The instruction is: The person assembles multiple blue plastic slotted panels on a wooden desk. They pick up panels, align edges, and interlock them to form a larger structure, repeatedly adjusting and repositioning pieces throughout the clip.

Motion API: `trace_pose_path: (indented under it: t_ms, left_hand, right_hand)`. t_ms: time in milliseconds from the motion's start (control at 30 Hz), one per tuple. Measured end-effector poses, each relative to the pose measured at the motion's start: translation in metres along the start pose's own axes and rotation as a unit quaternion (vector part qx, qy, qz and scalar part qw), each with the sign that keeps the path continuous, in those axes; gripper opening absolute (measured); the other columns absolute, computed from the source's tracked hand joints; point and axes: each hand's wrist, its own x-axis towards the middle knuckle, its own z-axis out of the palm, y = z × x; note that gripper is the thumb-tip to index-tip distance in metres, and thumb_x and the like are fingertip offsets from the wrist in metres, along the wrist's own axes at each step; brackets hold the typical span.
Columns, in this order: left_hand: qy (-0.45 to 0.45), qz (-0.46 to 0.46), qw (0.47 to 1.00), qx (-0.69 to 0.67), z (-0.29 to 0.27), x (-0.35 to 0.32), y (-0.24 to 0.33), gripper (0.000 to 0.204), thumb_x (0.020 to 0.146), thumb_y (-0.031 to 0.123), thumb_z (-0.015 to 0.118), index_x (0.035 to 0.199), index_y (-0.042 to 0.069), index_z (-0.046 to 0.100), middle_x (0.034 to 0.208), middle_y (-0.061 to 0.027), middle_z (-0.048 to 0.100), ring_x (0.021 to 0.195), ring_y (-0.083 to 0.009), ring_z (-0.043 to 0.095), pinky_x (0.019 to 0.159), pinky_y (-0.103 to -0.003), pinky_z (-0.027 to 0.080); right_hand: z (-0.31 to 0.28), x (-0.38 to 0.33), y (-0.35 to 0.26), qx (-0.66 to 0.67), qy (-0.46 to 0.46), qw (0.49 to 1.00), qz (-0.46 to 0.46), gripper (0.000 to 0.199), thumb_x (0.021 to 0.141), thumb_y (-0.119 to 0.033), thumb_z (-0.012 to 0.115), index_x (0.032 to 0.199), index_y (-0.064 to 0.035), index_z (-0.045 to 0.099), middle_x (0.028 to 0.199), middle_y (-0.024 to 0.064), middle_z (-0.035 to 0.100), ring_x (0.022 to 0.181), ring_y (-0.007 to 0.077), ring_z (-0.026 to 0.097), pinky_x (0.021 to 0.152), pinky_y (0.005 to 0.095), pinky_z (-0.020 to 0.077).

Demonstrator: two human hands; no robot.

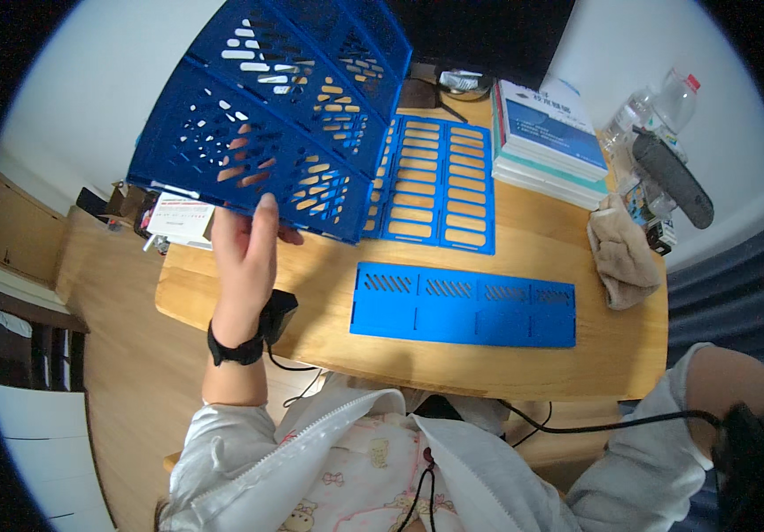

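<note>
My left hand (249, 244) is closed on the lower edge of a dark blue plastic file rack (169, 155), thumb on the near side and some fingers showing through its slots. The rack is tilted up over the desk's left side, its panels joined at an angle. Beneath and right of it lies a blue grid panel (443, 186) with rows of long slots, partly covered by the rack. Nearer to me a narrow blue panel (462, 324) with slanted slits lies flat. My right arm (732, 381) bends out at the right edge; its hand is out of the picture.
The wooden desk (311, 293) carries a stack of books (550, 133), a beige cloth (619, 253), plastic bottles (674, 97) and a dark elongated object (674, 173) on the right. A dark monitor (488, 35) stands behind. A black cable (612, 428) crosses near my lap.
</note>
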Motion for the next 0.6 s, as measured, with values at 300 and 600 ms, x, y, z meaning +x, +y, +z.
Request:
trace_pose_path:
  t_ms: [300,600]
  left_hand:
    - [0.018,0.017,1.0,-0.016,-0.021,0.0,-0.001,0.027,0.091,0.008,0.043,0.117,0.001,0.039,0.106,-0.0098,0.054,0.062,-0.0089,0.054,0.045,-0.019,0.046]
    - [0.048,0.032,0.998,0.027,-0.034,0.0,0.003,0.023,0.092,0.01,0.043,0.113,0.002,0.043,0.084,-0.0047,0.055,0.055,-0.0087,0.054,0.046,-0.02,0.045]
  right_hand:
    - [0.048,0.115,0.02,0.086,0.08,0.992,-0.049,0.027,0.085,-0.015,0.056,0.109,-0.0029,0.052,0.102,0.0083,0.055,0.093,0.0149,0.053,0.08,0.0265,0.0437]
    - [0.168,0.131,0.07,-0.154,-0.073,0.98,-0.106,0.019,0.07,-0.012,0.063,0.085,-0.0016,0.058,0.086,0.0147,0.057,0.083,0.0311,0.057,0.072,0.0404,0.0471]
